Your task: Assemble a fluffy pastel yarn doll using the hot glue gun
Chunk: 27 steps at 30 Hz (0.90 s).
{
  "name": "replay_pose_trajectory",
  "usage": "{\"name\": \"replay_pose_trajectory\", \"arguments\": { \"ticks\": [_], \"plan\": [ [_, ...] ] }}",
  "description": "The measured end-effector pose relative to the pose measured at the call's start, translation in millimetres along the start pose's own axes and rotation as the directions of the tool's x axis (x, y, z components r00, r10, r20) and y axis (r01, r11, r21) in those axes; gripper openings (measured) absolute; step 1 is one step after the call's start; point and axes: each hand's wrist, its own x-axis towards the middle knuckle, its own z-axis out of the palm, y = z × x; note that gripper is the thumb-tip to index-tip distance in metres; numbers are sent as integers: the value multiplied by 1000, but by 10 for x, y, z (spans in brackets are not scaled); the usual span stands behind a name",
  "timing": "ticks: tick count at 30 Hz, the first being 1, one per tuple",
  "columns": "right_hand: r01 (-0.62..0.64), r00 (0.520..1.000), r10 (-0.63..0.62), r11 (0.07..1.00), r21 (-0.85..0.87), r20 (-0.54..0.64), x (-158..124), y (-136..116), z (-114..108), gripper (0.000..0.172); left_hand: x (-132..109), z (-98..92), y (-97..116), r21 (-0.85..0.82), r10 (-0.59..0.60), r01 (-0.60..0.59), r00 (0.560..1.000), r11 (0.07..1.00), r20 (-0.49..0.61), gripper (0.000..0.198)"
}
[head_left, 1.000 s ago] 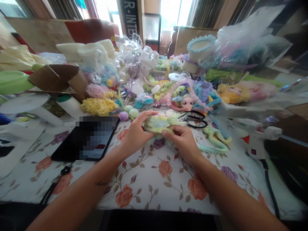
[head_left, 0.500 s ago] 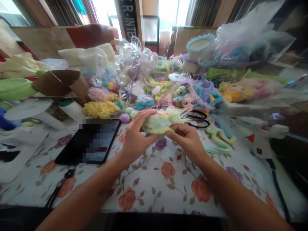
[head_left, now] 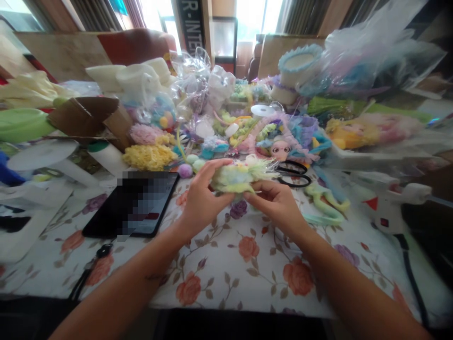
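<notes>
Both my hands hold a fluffy pale green and yellow pompom ornament [head_left: 238,175] just above the flowered tablecloth [head_left: 226,264]. My left hand [head_left: 201,198] grips its left end, thumb underneath and fingers curled over the top. My right hand [head_left: 278,202] pinches its lower right side with closed fingers. Black scissors [head_left: 294,174] lie right behind the ornament. A doll head [head_left: 281,148] with pastel hair lies just beyond them.
A dark tablet [head_left: 136,203] lies left of my hands. A white glue gun [head_left: 392,205] rests at the right. Fuzzy green wire [head_left: 325,208] lies beside my right hand. Piles of pompoms, yarn, cellophane bags and cardboard [head_left: 88,115] crowd the back of the table.
My hands stay on the ornament with small finger shifts, and the view has moved slightly. Nothing was let go.
</notes>
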Motion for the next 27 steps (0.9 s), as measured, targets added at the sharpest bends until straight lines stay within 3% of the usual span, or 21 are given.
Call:
{"name": "replay_pose_trajectory", "arguments": {
  "ticks": [3, 5, 8, 10, 12, 14, 18, 20, 23, 27],
  "plan": [
    [123, 992, -124, 968, -220, 12, 22, -7, -74, 21, 29, -10, -27, 44, -81, 80, 997, 996, 15, 53],
    [184, 970, -225, 931, -315, -98, 6, -34, -113, 19, 38, -17, -67, 35, -147, 146, 988, 989, 53, 53],
    [315, 845, -458, 844, -435, -276, -79, -85, -130, 12, 22, -11, -106, -14, -216, 219, 970, 976, 116, 55],
    [459, 739, -638, 713, -530, -217, -164, -105, -116, 6, -9, 12, -89, -26, -235, 241, 961, 970, 145, 56],
    [582, 654, -753, 559, -591, -69, -247, -108, -94, 10, -53, 48, -47, -7, -227, 232, 958, 973, 175, 56],
    [634, 608, -793, 456, -625, 38, -307, -101, -77, 13, -99, 94, -10, 9, -173, 174, 968, 985, 184, 55],
    [610, 628, -775, 433, -664, 71, -349, -78, -70, 13, -166, 174, -3, -42, -115, 126, 972, 991, 204, 50],
    [606, 640, -764, 438, -664, 80, -352, -57, -70, 13, -185, 197, -10, -59, -153, 167, 970, 984, 189, 50],
    [618, 622, -778, 417, -667, 89, -359, -22, -66, 8, -213, 215, -1, -54, -202, 213, 966, 976, 163, 53],
    [607, 617, -780, 388, -693, 103, -373, -1, -65, 11, -259, 235, 32, 35, -116, 113, 987, 993, 109, 52]
  ]
}}
